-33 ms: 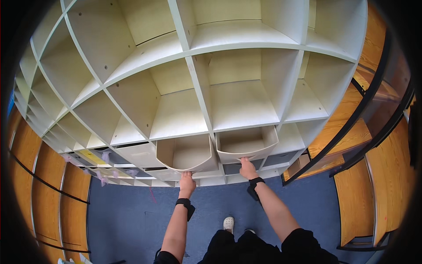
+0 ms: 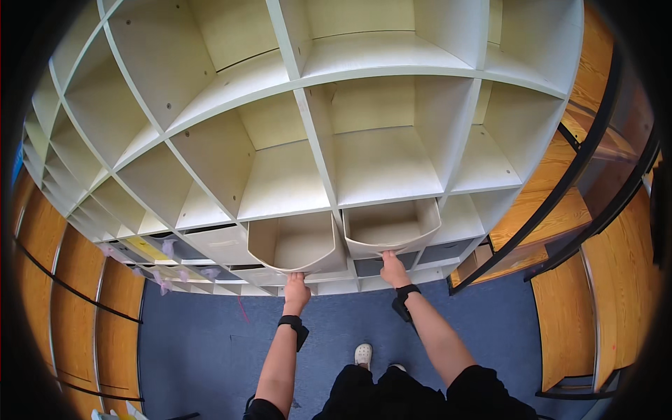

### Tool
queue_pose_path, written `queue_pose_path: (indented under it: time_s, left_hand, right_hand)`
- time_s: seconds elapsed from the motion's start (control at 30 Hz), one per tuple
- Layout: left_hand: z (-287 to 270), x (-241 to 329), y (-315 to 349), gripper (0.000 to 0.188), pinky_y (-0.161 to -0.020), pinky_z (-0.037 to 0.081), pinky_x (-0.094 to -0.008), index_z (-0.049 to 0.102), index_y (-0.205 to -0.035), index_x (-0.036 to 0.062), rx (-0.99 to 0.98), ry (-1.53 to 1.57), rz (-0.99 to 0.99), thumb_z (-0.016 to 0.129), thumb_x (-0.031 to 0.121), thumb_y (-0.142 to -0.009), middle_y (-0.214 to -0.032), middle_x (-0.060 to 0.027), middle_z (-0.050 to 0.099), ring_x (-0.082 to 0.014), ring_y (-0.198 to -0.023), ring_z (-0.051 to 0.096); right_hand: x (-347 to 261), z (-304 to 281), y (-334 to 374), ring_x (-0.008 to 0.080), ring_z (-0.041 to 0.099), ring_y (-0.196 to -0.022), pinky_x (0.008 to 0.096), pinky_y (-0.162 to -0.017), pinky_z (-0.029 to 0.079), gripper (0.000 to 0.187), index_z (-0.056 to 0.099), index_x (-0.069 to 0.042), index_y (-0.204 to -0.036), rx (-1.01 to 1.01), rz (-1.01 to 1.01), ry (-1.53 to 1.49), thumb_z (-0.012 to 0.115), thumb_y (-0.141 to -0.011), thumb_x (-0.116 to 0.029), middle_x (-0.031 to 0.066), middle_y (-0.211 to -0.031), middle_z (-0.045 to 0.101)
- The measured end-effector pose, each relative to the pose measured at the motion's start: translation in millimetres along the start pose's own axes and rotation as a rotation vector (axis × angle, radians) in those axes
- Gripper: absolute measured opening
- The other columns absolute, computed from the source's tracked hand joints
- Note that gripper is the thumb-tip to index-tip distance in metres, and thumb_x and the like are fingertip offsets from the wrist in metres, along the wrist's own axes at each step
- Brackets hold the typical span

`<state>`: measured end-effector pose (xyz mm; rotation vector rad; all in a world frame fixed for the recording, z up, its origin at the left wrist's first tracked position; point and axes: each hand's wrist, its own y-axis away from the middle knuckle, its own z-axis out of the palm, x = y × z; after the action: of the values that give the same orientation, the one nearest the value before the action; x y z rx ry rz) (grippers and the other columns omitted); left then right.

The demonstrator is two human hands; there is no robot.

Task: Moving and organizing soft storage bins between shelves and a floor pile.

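Note:
Two beige fabric storage bins stick partway out of side-by-side cubbies in a white cube shelf [image 2: 388, 73]; the parts of both interiors that I can see hold nothing. My left hand [image 2: 297, 292] is closed at the middle of the front of the left bin [image 2: 330, 262], fingers up against it and thumb side inward. At the front of the right bin [image 2: 420, 239], my right hand [image 2: 394, 269] is likewise closed, its fingertips partly hidden by the bin's front. Both forearms reach up from below, with black bands [image 2: 292, 321] on the wrists.
Grey bins [image 2: 386, 266] sit in the row underneath, and more bins, some with purple tufts [image 2: 169, 247], fill lower cubbies to the left. Wooden stepped units with black rails [image 2: 590, 161] flank both sides. Blue floor [image 2: 210, 343] lies below, under my white shoe [image 2: 363, 353].

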<state>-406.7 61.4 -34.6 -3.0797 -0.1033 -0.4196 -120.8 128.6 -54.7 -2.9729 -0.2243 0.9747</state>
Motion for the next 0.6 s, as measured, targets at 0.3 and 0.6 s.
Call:
queue_pose_path:
  time_s: [0.3,0.6]
  left_hand:
    - [-9,13,43,0.037,-0.078,0.043,-0.0375,0.048,-0.099,0.0005,0.062,-0.024,-0.017,0.049,0.001,-0.062,-0.103,-0.0141,0.049,-0.0299,-0.102,0.043]
    - [-15,29,104,0.034,-0.073,0.045,-0.0394,0.048,-0.098,0.0017,0.096,-0.084,-0.059,0.052,0.004,-0.064,-0.104,-0.0108,0.050,-0.0276,-0.101,0.044]
  right_hand:
    - [-1,-16,18,0.0395,0.049,-0.089,0.0434,-0.076,0.042,0.042,0.038,0.002,-0.104,-0.067,0.008,-0.009,0.049,-0.063,0.003,0.0204,-0.112,0.040]
    - [-3,-21,14,0.0353,0.051,-0.092,0.0394,-0.076,0.044,0.048,0.038,0.000,-0.108,-0.091,0.016,0.025,0.053,-0.062,0.004,0.0184,-0.111,0.041]
